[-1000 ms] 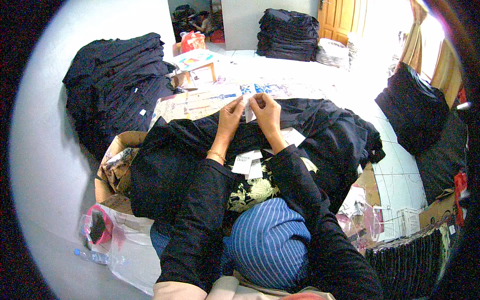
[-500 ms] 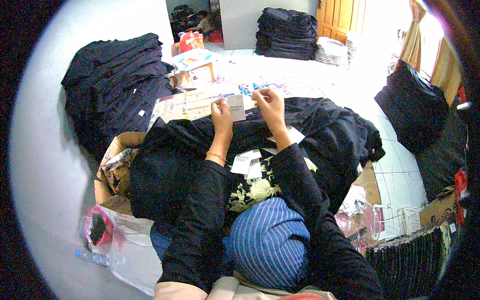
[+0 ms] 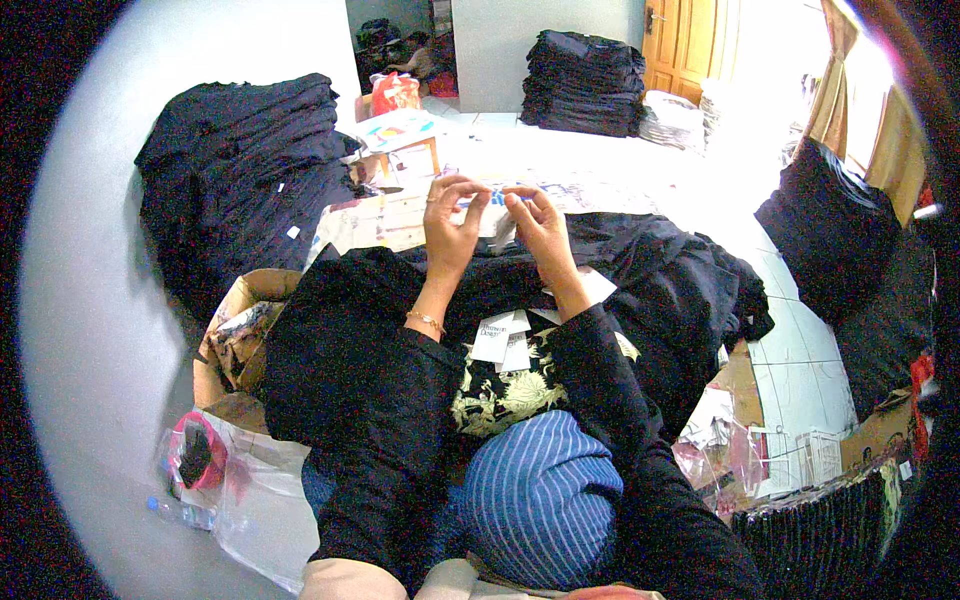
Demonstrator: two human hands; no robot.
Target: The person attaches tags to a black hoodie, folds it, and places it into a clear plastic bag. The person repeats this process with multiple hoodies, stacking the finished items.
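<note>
My left hand (image 3: 455, 228) and my right hand (image 3: 543, 232) are raised close together over a heap of black garments (image 3: 340, 340). Thumb and forefinger of each are pinched at the top end of a small pale hang tag (image 3: 499, 233), which hangs between them. Anything finer in the fingertips is too small to make out. Below my hands, several white hang tags (image 3: 492, 338) lie loose on black cloth with a cream floral print (image 3: 508, 395). Another white tag (image 3: 597, 287) lies beside my right wrist. Rounded blue striped cloth (image 3: 543, 495) shows between my forearms.
Tall piles of black garments stand at the left (image 3: 240, 180), at the back (image 3: 583, 85) and at the right (image 3: 830, 230). On the left are a cardboard box (image 3: 212, 355), a pink container (image 3: 205, 455) and a plastic bottle (image 3: 180, 512). A person (image 3: 415, 60) sits in the far doorway.
My left hand has turned and its fingertips have come up against those of my right hand. The tag, earlier facing me flat in my left hand, now hangs between both hands, turned more edge-on.
</note>
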